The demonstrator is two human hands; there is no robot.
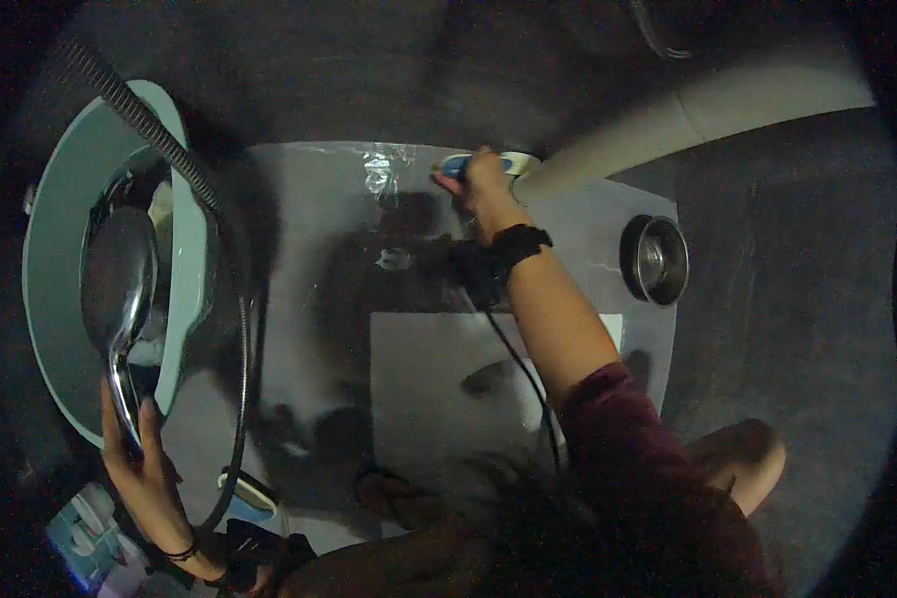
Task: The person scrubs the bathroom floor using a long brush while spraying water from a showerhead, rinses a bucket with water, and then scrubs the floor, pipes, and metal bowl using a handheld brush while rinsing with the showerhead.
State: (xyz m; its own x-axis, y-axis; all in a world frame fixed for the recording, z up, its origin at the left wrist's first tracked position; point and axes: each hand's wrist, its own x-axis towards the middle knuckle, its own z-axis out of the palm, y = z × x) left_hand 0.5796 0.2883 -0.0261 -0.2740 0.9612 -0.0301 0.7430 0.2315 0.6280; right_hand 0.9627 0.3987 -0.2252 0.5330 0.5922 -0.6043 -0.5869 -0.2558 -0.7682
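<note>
My left hand (142, 463), at the lower left, has its fingers wrapped round the handle of a chrome shower head (128, 289). The shower head's round end lies over the pale green tub (191, 289). At the far edge of the wet floor (309, 199), my right hand (483, 189) grips a blue and white scrub brush (455, 166), close to the wall and the foot of a thick pipe. The brush's underside is hidden.
A ribbed metal hose (243, 349) runs down beside the tub. The thick pale pipe (688, 125) slants in from the upper right. A steel bowl (658, 261) sits at the right. Near my left arm lie another brush (249, 496) and a printed packet (90, 533).
</note>
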